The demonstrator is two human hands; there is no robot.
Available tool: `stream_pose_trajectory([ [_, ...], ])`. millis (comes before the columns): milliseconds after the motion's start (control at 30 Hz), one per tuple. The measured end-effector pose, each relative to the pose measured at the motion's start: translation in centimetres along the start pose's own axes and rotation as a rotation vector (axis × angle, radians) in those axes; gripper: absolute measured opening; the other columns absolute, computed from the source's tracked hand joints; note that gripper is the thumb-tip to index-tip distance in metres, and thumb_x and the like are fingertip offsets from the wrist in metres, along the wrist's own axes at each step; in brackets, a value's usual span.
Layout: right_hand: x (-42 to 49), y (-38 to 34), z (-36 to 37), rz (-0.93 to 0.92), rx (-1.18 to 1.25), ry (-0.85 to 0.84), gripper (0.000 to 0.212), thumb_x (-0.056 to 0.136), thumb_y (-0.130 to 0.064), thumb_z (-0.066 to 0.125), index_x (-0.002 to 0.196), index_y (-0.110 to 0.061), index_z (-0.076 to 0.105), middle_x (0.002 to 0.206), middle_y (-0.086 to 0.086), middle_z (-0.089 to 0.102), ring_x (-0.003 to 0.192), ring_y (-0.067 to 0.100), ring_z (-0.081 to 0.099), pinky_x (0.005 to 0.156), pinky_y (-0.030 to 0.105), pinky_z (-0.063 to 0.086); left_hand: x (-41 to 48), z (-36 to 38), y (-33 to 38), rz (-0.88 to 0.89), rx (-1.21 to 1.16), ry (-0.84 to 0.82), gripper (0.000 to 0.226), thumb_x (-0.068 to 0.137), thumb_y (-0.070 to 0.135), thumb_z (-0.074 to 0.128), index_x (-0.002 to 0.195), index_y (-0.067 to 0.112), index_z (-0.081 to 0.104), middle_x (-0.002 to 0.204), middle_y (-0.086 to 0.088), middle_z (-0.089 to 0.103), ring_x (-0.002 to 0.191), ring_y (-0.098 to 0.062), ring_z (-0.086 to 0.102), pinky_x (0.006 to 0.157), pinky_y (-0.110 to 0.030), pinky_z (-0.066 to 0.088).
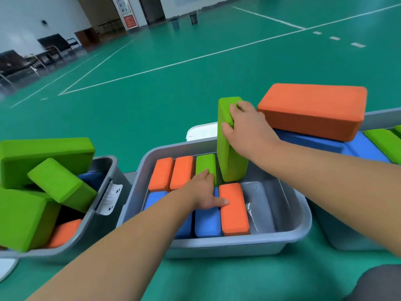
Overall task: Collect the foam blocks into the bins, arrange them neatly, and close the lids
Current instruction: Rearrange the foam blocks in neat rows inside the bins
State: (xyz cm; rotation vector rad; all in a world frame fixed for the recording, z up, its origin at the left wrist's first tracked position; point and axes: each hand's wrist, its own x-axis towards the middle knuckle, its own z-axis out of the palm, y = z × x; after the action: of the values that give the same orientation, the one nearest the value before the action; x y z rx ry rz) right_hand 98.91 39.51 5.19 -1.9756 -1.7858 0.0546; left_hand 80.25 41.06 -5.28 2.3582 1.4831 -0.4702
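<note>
Green block [231,161] upright (end in bin [238,241]), right hand [247,129] fingers [240,106] round top

My left hand [205,191] lies flat, fingers straight, arm extended; my right hand [245,127] grips a block [233,166] from above.

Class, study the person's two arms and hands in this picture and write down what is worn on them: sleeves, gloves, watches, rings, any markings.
The left hand and right hand are bare: no gloves, and no rings on the fingers that show. Neither wrist carries a watch or band. Both arms are uncovered right to the picture's edge, so no sleeve shows. No markings are visible.
</note>
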Motion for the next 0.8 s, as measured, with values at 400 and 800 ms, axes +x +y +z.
stream_pose_trajectory([
  [400, -2.1, 0.4, 8.4, -0.051, -0.133, -0.535, 0.049, 0.110, -0.038, 0.041, 0.140, -0.002, 0.055, 0.147, 0.017, 0.051, 0.138, 0.035, 0.046, 0.113, 0.038, 0.036, 0.0, 0.8, -0.8, 0.040, 0.000, 0.060, 0.119, 0.087, 0.074, 0.064, 0.166, 0.007, 0.006, 0.174, -0.010, -0.005, 0.161, -0.023, 0.001, 0.129, -0.038, 0.011],
  [800, -2.5, 0.2, 9.9, -0.151, -0.356, -0.711, 0.045, 0.105, -0.013, 0.042, 0.147, 0.000, 0.050, 0.158, 0.020, 0.041, 0.152, 0.029, 0.032, 0.114, 0.030, 0.028, 0.4, 1.2, -1.4, 0.049, 0.033, 0.047, 0.119, 0.088, 0.074, 0.062, 0.166, 0.006, 0.004, 0.174, -0.013, -0.006, 0.161, -0.026, -0.001, 0.130, -0.040, 0.011],
])
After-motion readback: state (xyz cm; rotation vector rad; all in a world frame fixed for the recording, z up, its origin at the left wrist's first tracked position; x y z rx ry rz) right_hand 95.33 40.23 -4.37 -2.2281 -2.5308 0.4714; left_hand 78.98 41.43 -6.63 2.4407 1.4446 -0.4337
